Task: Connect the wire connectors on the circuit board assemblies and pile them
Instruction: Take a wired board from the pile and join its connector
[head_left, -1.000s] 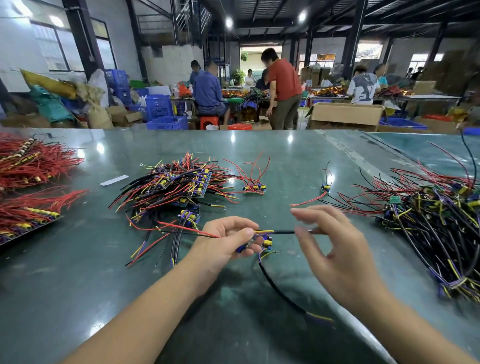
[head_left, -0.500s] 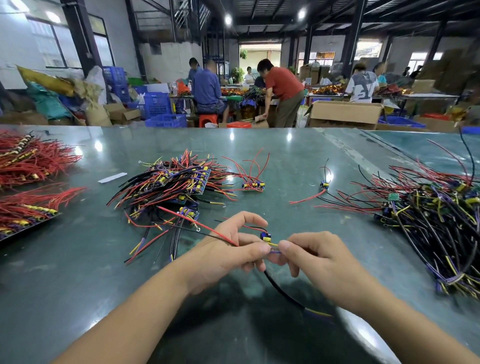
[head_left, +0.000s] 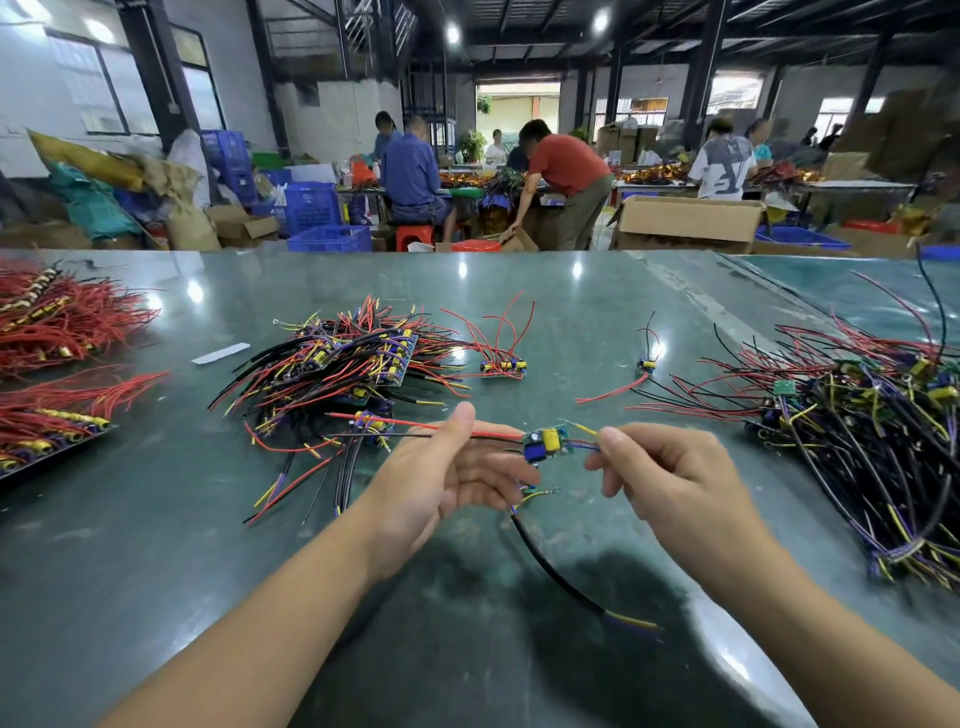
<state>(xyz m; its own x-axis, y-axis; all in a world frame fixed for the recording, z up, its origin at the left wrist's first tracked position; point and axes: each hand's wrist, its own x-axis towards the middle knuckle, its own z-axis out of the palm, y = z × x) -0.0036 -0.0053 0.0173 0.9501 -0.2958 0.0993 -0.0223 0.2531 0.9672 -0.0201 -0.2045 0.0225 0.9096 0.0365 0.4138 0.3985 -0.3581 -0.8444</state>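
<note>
A small green circuit board (head_left: 546, 445) with blue and yellow parts hangs in the air between my hands. Its red and black wires run left and pass between the thumb and fingers of my left hand (head_left: 447, 473), which pinches them. My right hand (head_left: 670, 473) pinches the board's blue and yellow wires just right of it. A black cable (head_left: 561, 577) trails from under my left fingers down onto the table. A heap of wired boards (head_left: 353, 364) lies behind my left hand. A bigger tangle of boards and wires (head_left: 862, 415) lies at the right.
Red wire bundles (head_left: 57, 322) and a tray of them (head_left: 52, 431) sit at the far left. Two single boards (head_left: 503, 366) (head_left: 645, 365) and a white strip (head_left: 221, 353) lie on the green table (head_left: 156, 545). Other people work at tables beyond.
My hands, pressed together at the connector half a second ago, have risen and drawn apart. The board now shows between them with its wires stretched out.
</note>
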